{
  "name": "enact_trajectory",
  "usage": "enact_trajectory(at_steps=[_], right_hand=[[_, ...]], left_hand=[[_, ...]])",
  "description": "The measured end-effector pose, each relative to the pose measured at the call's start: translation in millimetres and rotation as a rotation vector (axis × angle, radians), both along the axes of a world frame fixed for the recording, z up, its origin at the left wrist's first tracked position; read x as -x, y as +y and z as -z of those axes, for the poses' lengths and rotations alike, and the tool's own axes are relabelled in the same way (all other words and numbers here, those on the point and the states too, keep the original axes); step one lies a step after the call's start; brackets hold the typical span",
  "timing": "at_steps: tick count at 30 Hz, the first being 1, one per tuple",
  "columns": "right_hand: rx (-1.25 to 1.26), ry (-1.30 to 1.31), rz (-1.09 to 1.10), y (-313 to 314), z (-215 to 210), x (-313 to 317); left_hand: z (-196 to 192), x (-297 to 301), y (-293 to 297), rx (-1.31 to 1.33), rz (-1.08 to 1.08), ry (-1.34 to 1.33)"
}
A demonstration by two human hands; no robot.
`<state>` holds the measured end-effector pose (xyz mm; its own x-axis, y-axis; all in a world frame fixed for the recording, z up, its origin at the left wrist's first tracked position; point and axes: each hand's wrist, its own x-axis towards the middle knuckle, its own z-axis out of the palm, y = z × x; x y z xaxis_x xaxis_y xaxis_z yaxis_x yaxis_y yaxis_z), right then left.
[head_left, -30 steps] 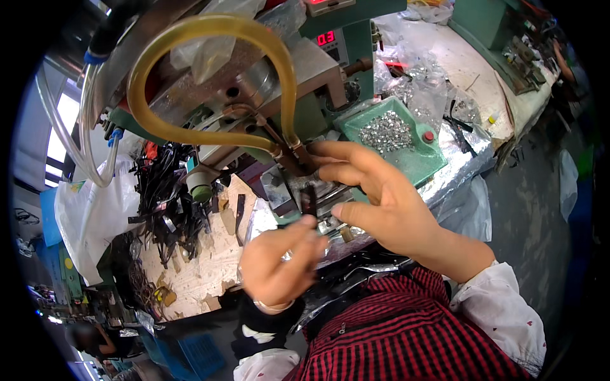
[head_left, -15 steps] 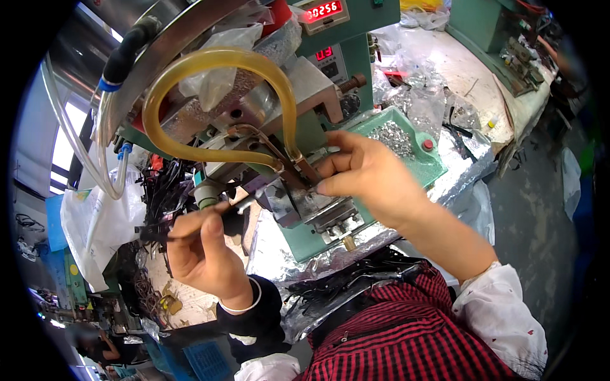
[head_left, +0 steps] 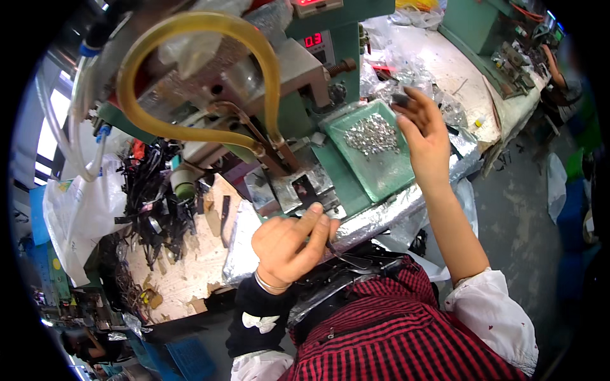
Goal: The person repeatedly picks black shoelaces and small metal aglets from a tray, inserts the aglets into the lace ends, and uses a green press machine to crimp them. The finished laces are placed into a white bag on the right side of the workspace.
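Note:
My left hand (head_left: pixel 289 246) is at the front of the green press, closed with thumb and forefinger together on a thin black strip (head_left: pixel 306 190). One end of the strip lies on the metal die block (head_left: pixel 321 184); a dark length hangs below the fingers over my lap. My right hand (head_left: pixel 427 136) is raised at the right rim of a green tray (head_left: pixel 375 184), fingers bent and thumb apart. A small dark patch shows by its fingertips; whether the hand touches it I cannot tell. Small silvery metal pieces (head_left: pixel 373 134) are heaped in the tray.
A yellowish hose (head_left: pixel 197 19) loops above the die. Black strips (head_left: pixel 162 209) pile up on the table at left, beside a white plastic bag (head_left: pixel 82 209). Clear plastic bags (head_left: pixel 413 73) lie behind the tray. Foil (head_left: pixel 381 216) covers the table's front edge. Another person sits at far right.
My left hand has come right, to the front of the die, bringing the black strip onto it. My right hand has left the press tooling and moved right to the tray. The view has shifted.

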<state>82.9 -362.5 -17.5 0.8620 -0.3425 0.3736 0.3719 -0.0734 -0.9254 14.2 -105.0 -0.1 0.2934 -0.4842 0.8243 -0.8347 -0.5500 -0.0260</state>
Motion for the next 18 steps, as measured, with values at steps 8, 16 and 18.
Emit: enact_trajectory(at_steps=[8, 16, 18], right_hand=[[0.846, 0.179, 0.115, 7, 53, 17], [0.959, 0.14, 0.163, 6, 72, 8], [0.658, 0.173, 0.083, 6, 71, 8]], left_hand=[[3, 6, 7, -0.01, -0.064, 0.05], [-45, 78, 127, 0.068, -0.408, 0.986], [-23, 109, 151, -0.053, -0.669, 1.314]])
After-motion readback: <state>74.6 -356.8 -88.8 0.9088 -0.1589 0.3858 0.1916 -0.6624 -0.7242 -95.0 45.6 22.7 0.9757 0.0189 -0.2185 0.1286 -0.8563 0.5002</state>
